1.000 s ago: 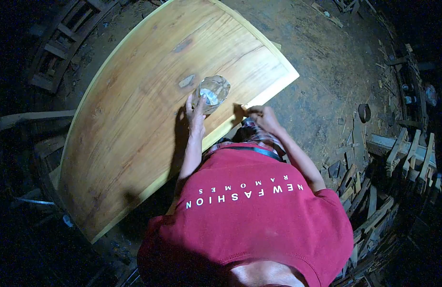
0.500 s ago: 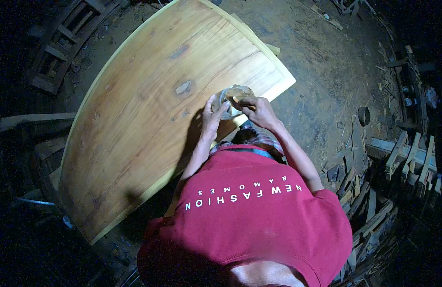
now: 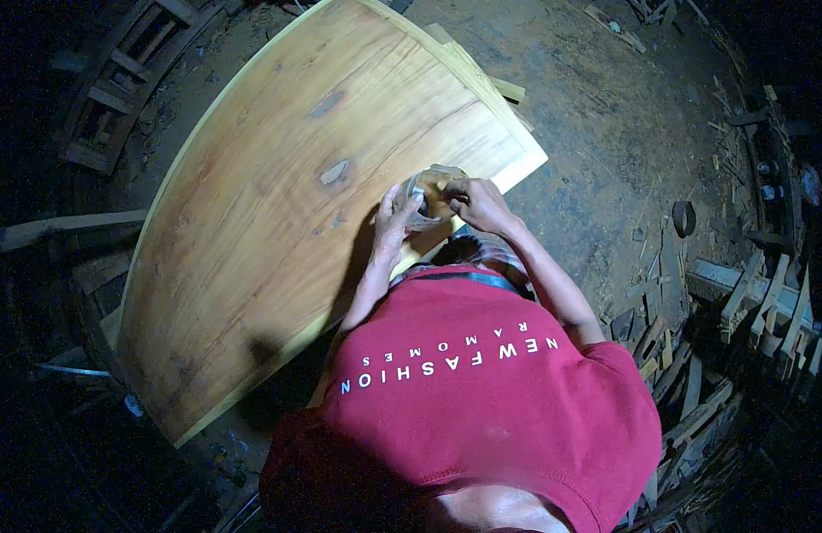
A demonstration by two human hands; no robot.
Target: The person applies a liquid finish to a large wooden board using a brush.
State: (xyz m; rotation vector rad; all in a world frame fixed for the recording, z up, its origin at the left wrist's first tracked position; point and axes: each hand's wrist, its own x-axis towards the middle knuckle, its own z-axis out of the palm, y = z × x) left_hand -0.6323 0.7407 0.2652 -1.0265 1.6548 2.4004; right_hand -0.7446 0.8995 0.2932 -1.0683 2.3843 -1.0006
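Note:
A clear, round plastic container (image 3: 436, 218) with a brownish smeared inside is at the near edge of a wooden panel. My left hand (image 3: 395, 220) grips it from the left, thumb at the rim. My right hand (image 3: 484, 206) is closed at the container's right rim, its curled fingers over the opening. Whatever those fingers pinch is too small or hidden to make out. Beneath the container lies the broad, curved wooden panel (image 3: 251, 213), with dark grain, a pale-edged border and a greyish filled patch (image 3: 334, 172).
Wood strips (image 3: 509, 90) stick out beneath the panel's far right corner. Scrap wood (image 3: 686, 391) is piled at the right, near a dark ring (image 3: 684, 218) on the dirt floor. A slatted wooden frame (image 3: 118, 80) stands at the far left.
My right hand has shifted slightly left and down at the rim, and the container has tilted a little. My left hand keeps its hold. The whole view has shifted slightly.

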